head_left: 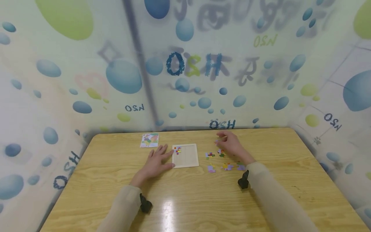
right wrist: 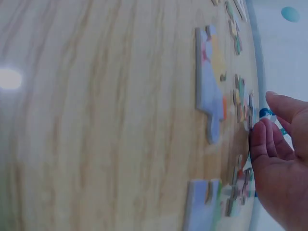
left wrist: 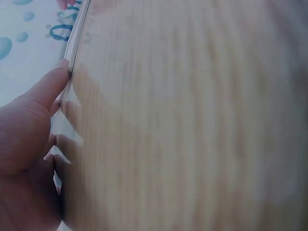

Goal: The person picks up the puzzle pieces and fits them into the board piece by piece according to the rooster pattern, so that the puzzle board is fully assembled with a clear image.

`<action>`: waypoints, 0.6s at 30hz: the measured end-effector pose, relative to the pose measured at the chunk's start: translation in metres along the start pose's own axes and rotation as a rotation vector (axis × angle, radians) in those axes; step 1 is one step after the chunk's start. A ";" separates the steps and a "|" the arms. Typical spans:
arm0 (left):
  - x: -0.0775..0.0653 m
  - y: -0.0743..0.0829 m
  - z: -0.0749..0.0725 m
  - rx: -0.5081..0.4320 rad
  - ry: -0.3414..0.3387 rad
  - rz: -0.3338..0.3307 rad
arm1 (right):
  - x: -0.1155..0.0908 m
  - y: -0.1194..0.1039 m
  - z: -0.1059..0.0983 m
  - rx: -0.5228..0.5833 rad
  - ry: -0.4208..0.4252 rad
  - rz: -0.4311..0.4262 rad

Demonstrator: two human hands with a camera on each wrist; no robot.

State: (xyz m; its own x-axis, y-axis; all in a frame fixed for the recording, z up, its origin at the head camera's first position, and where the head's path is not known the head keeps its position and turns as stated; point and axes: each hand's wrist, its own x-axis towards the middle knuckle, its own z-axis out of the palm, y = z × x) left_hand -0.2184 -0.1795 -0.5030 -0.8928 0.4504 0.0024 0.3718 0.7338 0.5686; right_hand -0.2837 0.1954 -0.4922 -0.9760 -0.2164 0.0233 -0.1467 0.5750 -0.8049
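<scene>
My left hand [head_left: 156, 162] lies with fingers spread on the table, touching the left edge of a square wooden puzzle tray [head_left: 185, 166]. Its thumb [left wrist: 50, 86] stands out large in the left wrist view. In the tray's upper left corner sits a colourful jigsaw piece [head_left: 177, 150]. My right hand [head_left: 230, 143] hovers low right of the tray, fingers loosely bent, beside a small puzzle piece [head_left: 216, 141] near its fingertips. In the right wrist view, a gap shows between thumb and fingers [right wrist: 260, 142], and I see nothing held there.
Several loose jigsaw pieces [head_left: 211, 168] lie right of the tray, some partly hidden by the right wrist. A lavender piece [right wrist: 207, 86] is close in the right wrist view. A picture card [head_left: 149, 140] lies at the back left. A patterned wall [head_left: 203, 109] stands behind the table.
</scene>
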 end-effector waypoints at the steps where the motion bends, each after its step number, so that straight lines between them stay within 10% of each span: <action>1: 0.000 0.000 0.000 0.001 -0.002 -0.002 | 0.001 0.001 -0.001 -0.008 0.000 0.005; 18: -0.001 0.000 -0.001 0.014 -0.007 0.001 | 0.007 0.007 -0.002 -0.078 -0.049 0.037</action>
State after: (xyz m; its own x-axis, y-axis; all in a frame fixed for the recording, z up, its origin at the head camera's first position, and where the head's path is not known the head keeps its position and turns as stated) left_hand -0.2175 -0.1799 -0.5023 -0.8908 0.4544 -0.0025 0.3761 0.7402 0.5574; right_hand -0.2914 0.1993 -0.4966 -0.9722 -0.2315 -0.0361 -0.1250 0.6426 -0.7559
